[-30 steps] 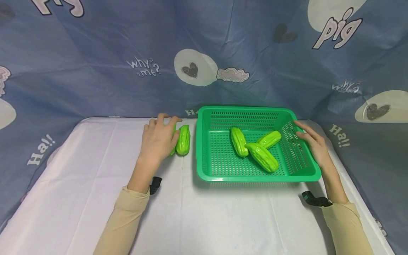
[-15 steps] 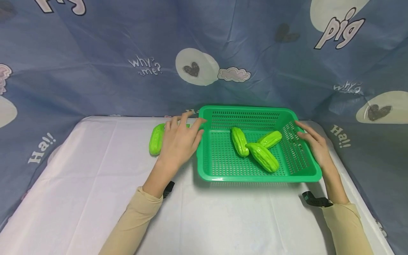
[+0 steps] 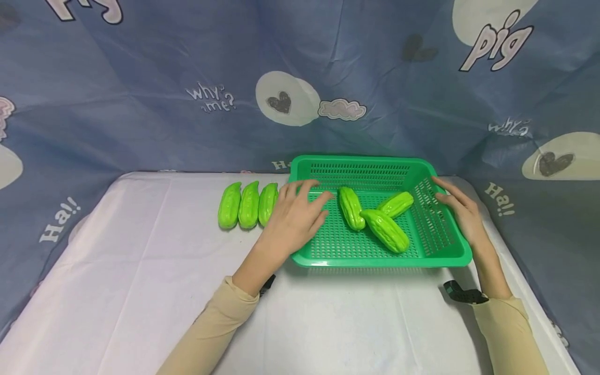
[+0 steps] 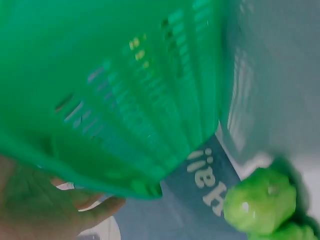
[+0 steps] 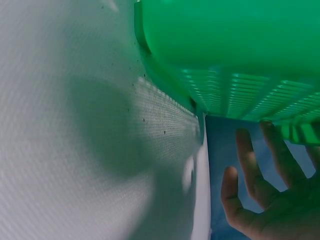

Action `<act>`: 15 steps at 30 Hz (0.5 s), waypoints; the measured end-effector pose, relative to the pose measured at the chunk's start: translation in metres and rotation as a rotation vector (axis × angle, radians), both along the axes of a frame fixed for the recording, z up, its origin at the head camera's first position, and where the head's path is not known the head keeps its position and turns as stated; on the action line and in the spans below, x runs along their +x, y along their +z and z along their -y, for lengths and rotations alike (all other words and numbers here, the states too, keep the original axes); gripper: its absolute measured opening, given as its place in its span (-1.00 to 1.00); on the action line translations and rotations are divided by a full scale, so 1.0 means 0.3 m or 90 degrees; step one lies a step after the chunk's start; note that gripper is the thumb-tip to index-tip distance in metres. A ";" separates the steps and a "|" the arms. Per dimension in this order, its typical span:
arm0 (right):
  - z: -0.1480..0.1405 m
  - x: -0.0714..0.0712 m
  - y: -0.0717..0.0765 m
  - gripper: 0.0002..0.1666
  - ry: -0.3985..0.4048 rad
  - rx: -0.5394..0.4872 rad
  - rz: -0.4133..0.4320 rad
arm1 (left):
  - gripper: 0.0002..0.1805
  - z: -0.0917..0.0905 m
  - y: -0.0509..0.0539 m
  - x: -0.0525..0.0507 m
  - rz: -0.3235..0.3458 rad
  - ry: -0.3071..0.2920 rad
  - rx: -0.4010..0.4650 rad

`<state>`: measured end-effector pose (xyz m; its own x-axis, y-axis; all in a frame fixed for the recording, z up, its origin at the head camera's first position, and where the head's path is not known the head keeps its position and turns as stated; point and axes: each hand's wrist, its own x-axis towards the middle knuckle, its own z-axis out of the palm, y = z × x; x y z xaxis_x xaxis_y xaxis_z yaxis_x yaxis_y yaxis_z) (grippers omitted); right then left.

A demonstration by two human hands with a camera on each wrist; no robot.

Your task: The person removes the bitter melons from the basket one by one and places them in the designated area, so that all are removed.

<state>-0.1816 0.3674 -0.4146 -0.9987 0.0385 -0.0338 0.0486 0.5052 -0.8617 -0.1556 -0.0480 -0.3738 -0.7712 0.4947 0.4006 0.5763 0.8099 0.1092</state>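
My left hand [image 3: 297,213] hovers over the left rim of a green plastic basket [image 3: 365,263], fingers loosely bent and nothing held. The left wrist view has part of that hand [image 4: 45,205] below the basket's rim. Inside lie three bright green bitter melons, one on the left [image 3: 351,209], one at the back right [image 3: 396,204] and one in front [image 3: 386,232]. Three more stand in a row left of the basket: a left one [image 3: 229,206], a middle one [image 3: 249,205] and a right one [image 3: 267,203], partly hidden by my hand. Straight fingers of my right hand [image 3: 466,216] touch the basket's right rim.
A white cloth [image 3: 154,276] covers the table. Behind it hangs a blue printed curtain [image 3: 178,62], close to the basket's back side. A black wrist device [image 3: 464,293] sits at the right wrist.
My left hand has moved right, from above the row of bitter melons to over the basket's left rim, uncovering the row. My right hand and the basket have stayed put.
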 end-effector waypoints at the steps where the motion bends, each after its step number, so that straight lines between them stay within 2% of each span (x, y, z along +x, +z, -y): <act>1: 0.000 0.000 0.001 -0.35 0.000 0.000 0.001 | -0.67 -0.009 -0.003 0.002 0.013 -0.012 -0.007; 7: 0.001 -0.003 0.001 -0.35 0.002 0.005 -0.003 | -0.64 -0.052 -0.002 0.011 0.097 -0.048 -0.037; 10: -0.001 -0.002 0.000 -0.35 0.002 0.004 -0.001 | -0.59 -0.076 0.005 0.009 0.144 -0.045 -0.064; 15: -0.002 0.000 -0.003 -0.35 -0.001 -0.005 0.006 | -0.51 -0.124 0.004 -0.002 0.187 -0.024 -0.121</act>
<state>-0.1817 0.3681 -0.4155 -0.9983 0.0399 -0.0429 0.0571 0.4983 -0.8651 -0.1562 -0.0108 -0.3727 -0.8194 0.5698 0.0626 0.5729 0.8103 0.1233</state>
